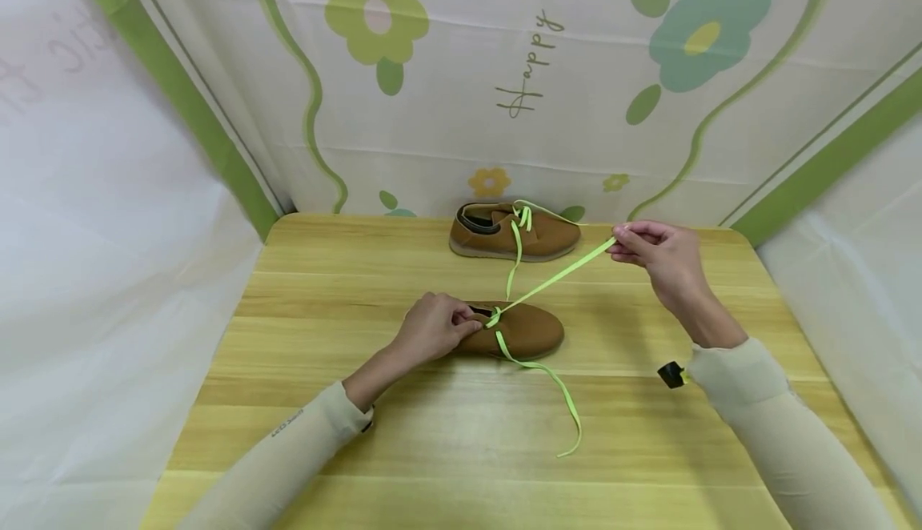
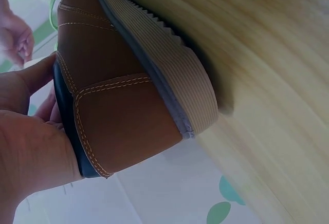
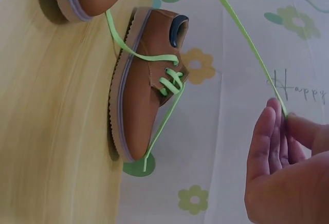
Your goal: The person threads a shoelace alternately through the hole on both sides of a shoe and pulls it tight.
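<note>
The near brown shoe (image 1: 536, 331) lies on the table with its toe to the right. My left hand (image 1: 435, 326) grips it at the opening; in the left wrist view the thumb is at the collar edge and the other fingers reach inside. Between thumb and fingertips my right hand (image 1: 666, 262) pinches a bright green shoelace (image 1: 562, 275), drawn taut up and to the right from the eyelets. The lace's other end (image 1: 555, 378) trails loosely over the table toward me. In the right wrist view, the pinched lace (image 3: 244, 36) runs straight to the fingertips.
A second brown shoe (image 1: 555, 234), laced in green, stands at the table's back edge by the printed curtain (image 1: 446, 114). One of its lace ends (image 1: 513, 262) hangs toward the near shoe. The wooden table (image 1: 324, 434) is bounded by white curtains left and right.
</note>
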`<state>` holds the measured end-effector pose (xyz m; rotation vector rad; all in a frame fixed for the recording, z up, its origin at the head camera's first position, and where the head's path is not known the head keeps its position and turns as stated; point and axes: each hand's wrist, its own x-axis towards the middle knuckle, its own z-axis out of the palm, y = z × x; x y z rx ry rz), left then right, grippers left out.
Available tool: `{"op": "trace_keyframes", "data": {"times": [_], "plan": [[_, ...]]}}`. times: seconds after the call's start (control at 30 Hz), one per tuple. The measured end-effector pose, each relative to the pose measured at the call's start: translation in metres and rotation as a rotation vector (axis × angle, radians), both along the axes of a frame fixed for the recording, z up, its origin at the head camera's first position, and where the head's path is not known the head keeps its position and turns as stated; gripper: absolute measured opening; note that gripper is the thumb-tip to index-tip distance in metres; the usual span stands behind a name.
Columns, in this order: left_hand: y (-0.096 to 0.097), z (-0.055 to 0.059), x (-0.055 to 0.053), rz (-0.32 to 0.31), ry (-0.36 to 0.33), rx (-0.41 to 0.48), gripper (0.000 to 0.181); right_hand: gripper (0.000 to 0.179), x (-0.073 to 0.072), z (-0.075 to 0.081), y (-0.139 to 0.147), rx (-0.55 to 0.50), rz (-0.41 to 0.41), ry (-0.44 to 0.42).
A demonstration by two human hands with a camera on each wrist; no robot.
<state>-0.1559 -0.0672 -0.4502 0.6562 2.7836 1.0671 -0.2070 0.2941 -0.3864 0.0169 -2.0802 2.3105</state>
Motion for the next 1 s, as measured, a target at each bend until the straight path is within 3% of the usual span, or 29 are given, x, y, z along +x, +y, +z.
{"op": "trace_keyframes", "data": {"times": [0.27,0.5,0.6,0.77,1.0], "plan": [[-0.001,0.001,-0.001,-0.009,0.006,-0.005,0.013,0.012,0.016,0.016,-0.022,0.055,0.200,0.057],[0.000,-0.001,-0.001,-0.009,-0.010,0.005,0.012,0.010,0.038,0.022,-0.055,0.315,0.338,0.103],[-0.001,-0.002,-0.002,-0.010,-0.018,0.009,0.012,0.010,0.049,0.023,-0.072,0.405,0.434,0.101],[-0.001,0.000,-0.002,-0.015,-0.017,0.014,0.011,0.008,0.065,0.013,-0.100,0.433,0.604,0.059],[0.000,0.002,0.000,-0.018,-0.029,0.016,0.011,0.008,0.083,-0.011,-0.129,0.427,0.735,0.075]]}}
